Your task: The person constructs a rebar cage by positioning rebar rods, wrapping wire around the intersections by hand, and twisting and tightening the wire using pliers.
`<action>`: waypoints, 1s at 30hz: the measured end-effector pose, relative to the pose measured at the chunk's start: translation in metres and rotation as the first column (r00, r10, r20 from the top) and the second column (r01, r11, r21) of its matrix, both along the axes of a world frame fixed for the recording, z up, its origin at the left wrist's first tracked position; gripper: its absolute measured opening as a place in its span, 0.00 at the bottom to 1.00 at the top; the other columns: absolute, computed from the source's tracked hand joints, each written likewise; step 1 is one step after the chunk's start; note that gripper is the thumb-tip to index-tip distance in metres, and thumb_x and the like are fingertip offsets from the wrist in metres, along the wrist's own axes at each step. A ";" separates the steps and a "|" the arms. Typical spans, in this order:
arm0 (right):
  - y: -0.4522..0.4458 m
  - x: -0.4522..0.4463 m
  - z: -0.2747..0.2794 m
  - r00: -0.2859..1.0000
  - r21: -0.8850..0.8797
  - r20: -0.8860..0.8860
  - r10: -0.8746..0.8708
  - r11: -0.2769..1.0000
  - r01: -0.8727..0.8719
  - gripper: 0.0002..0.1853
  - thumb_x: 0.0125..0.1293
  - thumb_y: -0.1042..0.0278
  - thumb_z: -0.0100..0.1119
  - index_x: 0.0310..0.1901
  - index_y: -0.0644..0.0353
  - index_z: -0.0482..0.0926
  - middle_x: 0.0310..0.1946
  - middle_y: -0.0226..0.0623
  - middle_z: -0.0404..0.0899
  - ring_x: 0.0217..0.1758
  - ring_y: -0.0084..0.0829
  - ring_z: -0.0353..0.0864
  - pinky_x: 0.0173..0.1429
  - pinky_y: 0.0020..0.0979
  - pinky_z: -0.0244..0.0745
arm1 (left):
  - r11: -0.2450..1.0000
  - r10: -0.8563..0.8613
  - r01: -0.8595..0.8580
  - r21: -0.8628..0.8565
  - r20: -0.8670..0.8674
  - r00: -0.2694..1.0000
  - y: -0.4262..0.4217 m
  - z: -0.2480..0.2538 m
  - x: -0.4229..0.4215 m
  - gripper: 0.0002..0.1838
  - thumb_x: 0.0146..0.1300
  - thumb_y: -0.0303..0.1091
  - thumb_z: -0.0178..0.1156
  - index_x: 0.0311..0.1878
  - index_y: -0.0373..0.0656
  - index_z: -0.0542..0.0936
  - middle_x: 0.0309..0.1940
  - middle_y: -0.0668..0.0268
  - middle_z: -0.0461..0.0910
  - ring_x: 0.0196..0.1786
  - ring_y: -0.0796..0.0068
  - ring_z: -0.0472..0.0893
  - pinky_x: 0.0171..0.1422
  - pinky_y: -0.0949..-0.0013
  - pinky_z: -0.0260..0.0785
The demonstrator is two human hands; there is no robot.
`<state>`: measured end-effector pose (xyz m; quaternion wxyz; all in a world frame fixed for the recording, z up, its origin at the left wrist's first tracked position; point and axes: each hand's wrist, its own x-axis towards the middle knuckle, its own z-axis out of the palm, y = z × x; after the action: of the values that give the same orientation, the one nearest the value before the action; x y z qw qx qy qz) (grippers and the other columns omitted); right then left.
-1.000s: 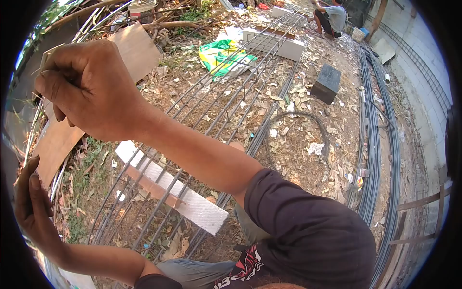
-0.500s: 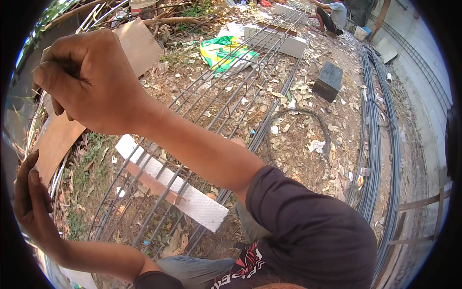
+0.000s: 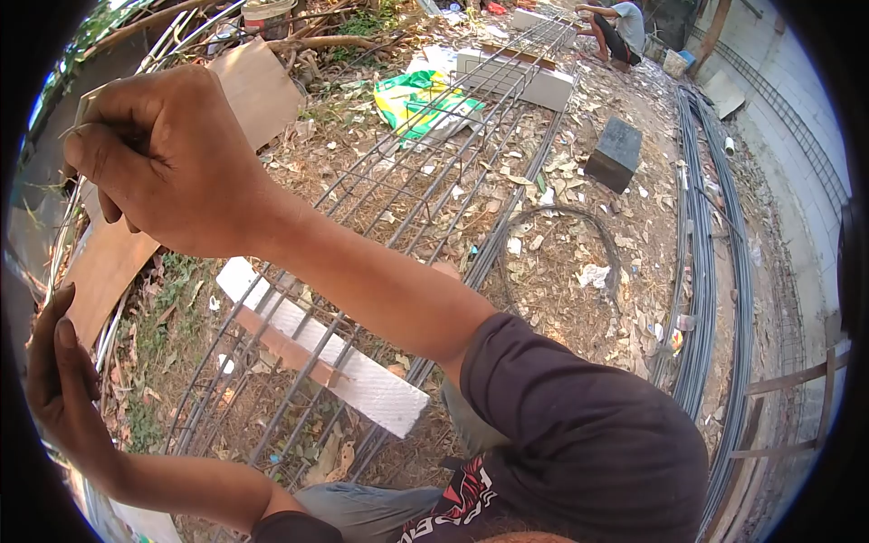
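My right hand (image 3: 163,163) is raised at upper left, fingers curled and thumb pressed against them. Anything in that grip is too thin or hidden to make out. Lower down at the left edge is my left hand (image 3: 63,380), palm turned inward. Its index finger and thumb point upward with their tips apart, and the other fingers bend loosely. No held object shows in it. Beyond my arms, a long steel rebar cage (image 3: 425,190) runs across the ground. A white block (image 3: 380,398) lies crosswise under its near end.
Another white block (image 3: 543,88) supports the cage farther off. A dark block (image 3: 615,154), a wire coil (image 3: 618,262) and long rebar bundles (image 3: 701,271) lie to the right. Brown boards (image 3: 262,90) and a green-yellow sack (image 3: 407,100) are leftward. A person (image 3: 625,32) squats far back.
My right hand has dropped very slightly. The left hand looks nearly unchanged, and the ground objects stay in place.
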<state>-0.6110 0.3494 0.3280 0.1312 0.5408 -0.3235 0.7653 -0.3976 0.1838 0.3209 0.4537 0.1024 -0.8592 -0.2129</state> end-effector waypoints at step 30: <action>0.016 0.011 0.007 1.000 0.048 -0.011 0.015 0.999 -0.015 0.16 0.68 0.73 0.63 0.21 0.67 0.77 0.14 0.37 0.78 0.18 0.23 0.78 0.24 0.32 0.69 | 0.996 -0.039 0.038 -0.080 -0.007 0.999 0.010 0.010 0.009 0.16 0.81 0.37 0.57 0.62 0.39 0.85 0.28 0.80 0.77 0.23 0.97 0.56 0.26 0.82 0.42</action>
<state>-0.6002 0.3657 0.3347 0.1143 0.5506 -0.3368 0.7552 -0.3889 0.1938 0.3312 0.4569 0.0666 -0.8669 -0.1876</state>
